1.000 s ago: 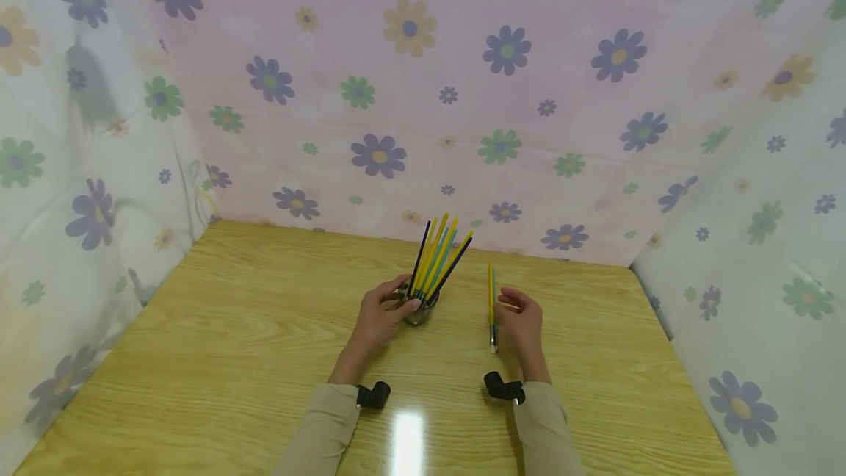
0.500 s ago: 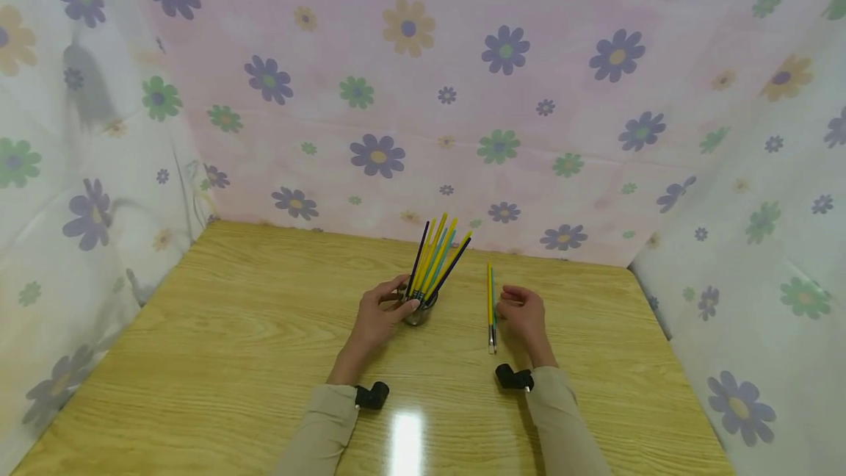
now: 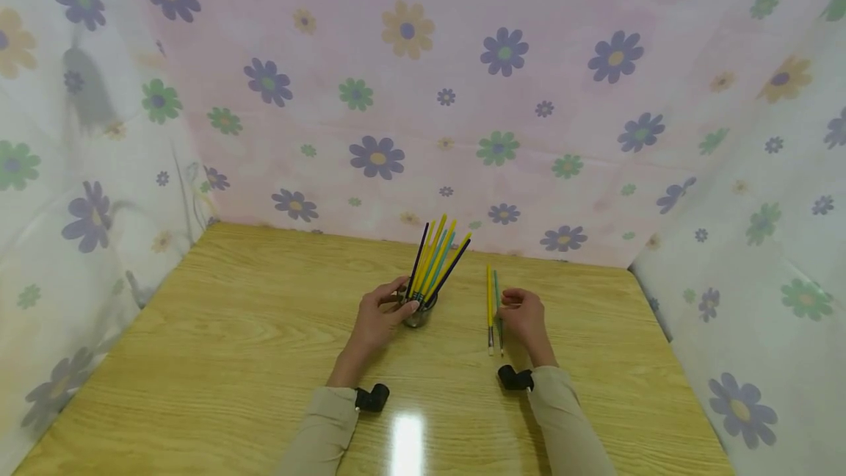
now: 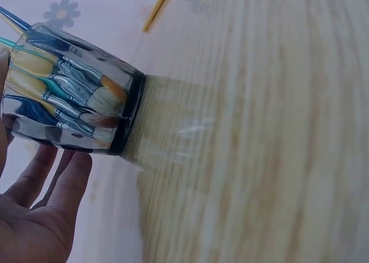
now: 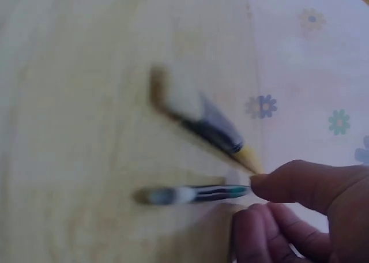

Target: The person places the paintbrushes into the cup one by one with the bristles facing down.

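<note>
My left hand [image 3: 378, 320] grips a clear glass [image 4: 69, 139] with thumb and fingers around its sides. Several paintbrushes [image 3: 436, 259] with yellow, teal and dark handles stand in it, bristles down, fanning out above the rim. To the right, my right hand [image 3: 526, 316] pinches a thin teal paintbrush [image 5: 210, 192] between thumb and fingers, its bristle end pointing toward me. Just left of it lies a yellow paintbrush [image 3: 490, 307], roughly parallel, with a flat pale tip [image 5: 184, 98] that looks blurred in the right wrist view.
Both hands work over a wood-grain table [image 3: 264, 344]. A flower-printed curtain [image 3: 436, 79] hangs along the back and both sides. Black wrist cameras [image 3: 373, 397] sit at the cuffs of beige sleeves [image 3: 568, 417]. A bright reflection lies on the front of the tabletop.
The teal paintbrush has shifted right at its bristle end, away from the yellow one, so a gap shows between them. My right wrist moved slightly right; the left hand stays on the glass.
</note>
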`<state>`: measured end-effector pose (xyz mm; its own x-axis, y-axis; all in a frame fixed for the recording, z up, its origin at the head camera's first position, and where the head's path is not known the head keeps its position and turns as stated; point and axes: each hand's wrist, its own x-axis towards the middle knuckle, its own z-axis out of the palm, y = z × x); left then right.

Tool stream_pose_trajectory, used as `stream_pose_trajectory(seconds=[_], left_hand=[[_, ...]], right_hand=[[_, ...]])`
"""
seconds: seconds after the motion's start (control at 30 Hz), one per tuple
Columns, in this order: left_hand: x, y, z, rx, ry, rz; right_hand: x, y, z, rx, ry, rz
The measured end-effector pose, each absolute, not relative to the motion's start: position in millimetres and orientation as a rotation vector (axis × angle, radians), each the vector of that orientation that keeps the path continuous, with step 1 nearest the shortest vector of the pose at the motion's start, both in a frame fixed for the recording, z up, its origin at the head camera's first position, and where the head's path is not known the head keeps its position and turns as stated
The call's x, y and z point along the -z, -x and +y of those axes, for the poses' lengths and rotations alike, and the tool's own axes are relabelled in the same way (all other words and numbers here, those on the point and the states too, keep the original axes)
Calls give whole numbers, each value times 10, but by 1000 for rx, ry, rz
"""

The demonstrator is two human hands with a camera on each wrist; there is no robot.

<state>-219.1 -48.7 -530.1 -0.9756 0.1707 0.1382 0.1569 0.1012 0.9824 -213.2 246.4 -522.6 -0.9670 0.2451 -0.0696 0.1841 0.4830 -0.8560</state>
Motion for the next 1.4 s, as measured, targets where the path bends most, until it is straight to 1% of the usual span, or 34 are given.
stream_pose_trajectory(seconds=[0.27, 0.63, 0.93, 1.27, 1.4], left_hand=[[5293, 2201, -480, -2081, -346, 2318], [5267, 2188, -483, -2084, -319, 2294], [5267, 2200, -483, -2081, -332, 2302], [5279, 2204, -484, -2070, -321, 2318], [5283, 2196, -477, -2078, -301, 2305]], right_hand=[[5124, 2153, 2494, -1448, 415, -2769], [5100, 2218, 2561, -1395, 406, -2863], [5163, 2169, 2652, -1774, 519, -2633], [5198, 2086, 2707, -2138, 517, -2283], [5217, 2038, 2691, -2197, 447, -2234]])
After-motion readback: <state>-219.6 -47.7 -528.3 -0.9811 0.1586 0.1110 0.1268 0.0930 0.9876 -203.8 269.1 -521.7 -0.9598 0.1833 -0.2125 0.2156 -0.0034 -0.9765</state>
